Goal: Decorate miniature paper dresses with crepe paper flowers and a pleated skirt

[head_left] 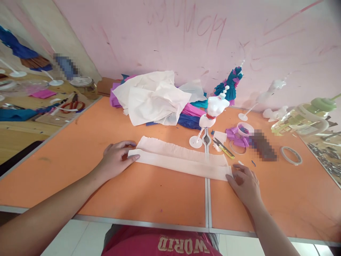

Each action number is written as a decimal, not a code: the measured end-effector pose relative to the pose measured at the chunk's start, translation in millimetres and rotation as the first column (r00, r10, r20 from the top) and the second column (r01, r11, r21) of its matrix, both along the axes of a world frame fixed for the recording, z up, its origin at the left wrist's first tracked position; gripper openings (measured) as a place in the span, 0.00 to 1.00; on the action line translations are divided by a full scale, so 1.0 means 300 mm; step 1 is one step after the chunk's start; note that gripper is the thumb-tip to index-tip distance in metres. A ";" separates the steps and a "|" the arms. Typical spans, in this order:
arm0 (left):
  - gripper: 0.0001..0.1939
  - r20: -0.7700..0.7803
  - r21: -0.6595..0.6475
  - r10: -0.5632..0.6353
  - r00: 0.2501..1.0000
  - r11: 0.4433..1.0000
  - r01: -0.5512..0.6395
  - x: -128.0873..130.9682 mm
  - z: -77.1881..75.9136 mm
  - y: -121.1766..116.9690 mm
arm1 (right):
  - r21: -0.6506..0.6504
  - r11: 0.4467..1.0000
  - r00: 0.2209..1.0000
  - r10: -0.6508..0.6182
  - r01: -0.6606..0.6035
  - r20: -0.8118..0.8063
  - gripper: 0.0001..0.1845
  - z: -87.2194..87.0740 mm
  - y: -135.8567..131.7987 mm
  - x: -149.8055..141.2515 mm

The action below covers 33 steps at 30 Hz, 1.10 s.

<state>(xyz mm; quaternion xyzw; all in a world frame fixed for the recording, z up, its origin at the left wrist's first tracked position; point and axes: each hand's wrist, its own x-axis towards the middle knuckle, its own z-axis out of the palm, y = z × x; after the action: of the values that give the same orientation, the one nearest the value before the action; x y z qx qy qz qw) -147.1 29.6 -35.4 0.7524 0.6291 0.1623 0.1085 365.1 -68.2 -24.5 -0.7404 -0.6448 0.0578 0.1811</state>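
Observation:
A long strip of pale crepe paper (178, 161), folded over along its near edge, lies across the orange table (149, 199). My left hand (117, 159) pinches the strip's left end between thumb and fingers. At the opposite end, my right hand (245, 181) has its thumb on the paper's corner and its fingers curled beside it. Just behind the strip stands a small white mannequin (215, 106) on a round base, with a red band at its waist. Yellow-handled thread snips (223, 148) lie open beyond the strip's right part.
Crumpled white paper (157, 96) covers coloured sheets at the back. A teal-dressed mannequin (230, 85) leans near the wall. Purple scraps (237, 137), a tape roll (291, 155) and a clear bottle (301, 119) are at right. Red-handled scissors (73, 105) lie on the left-hand table.

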 end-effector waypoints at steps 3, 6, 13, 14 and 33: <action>0.19 -0.036 0.038 0.007 0.999 0.999 -0.006 0.008 0.001 -0.008 | 0.009 1.000 1.000 -0.006 0.006 0.002 0.15 -0.002 0.002 0.002; 0.22 -0.068 0.167 0.033 0.997 0.986 -0.021 0.018 -0.003 -0.031 | 0.021 1.000 1.000 -0.006 0.006 0.010 0.14 -0.004 0.005 -0.001; 0.26 -0.158 -0.008 -0.570 0.806 0.817 0.577 0.024 0.021 -0.034 | 0.025 1.000 0.999 -0.005 0.004 0.039 0.15 -0.001 0.009 -0.005; 0.27 -0.165 -0.027 -0.579 0.798 0.812 0.583 0.027 0.038 -0.029 | 0.024 1.000 0.999 -0.001 0.000 0.039 0.15 0.001 0.009 -0.005; 0.22 -0.399 0.107 -0.221 0.890 0.953 0.284 0.193 0.157 -0.131 | -0.017 1.000 0.994 0.000 0.002 0.106 0.18 0.013 0.006 -0.004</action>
<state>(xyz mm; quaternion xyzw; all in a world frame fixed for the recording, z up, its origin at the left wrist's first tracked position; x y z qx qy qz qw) -89.2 -9.8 11.8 0.8513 0.5193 0.0478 -0.0577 364.0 -66.5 -20.7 -0.7443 -0.6525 0.0237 0.1403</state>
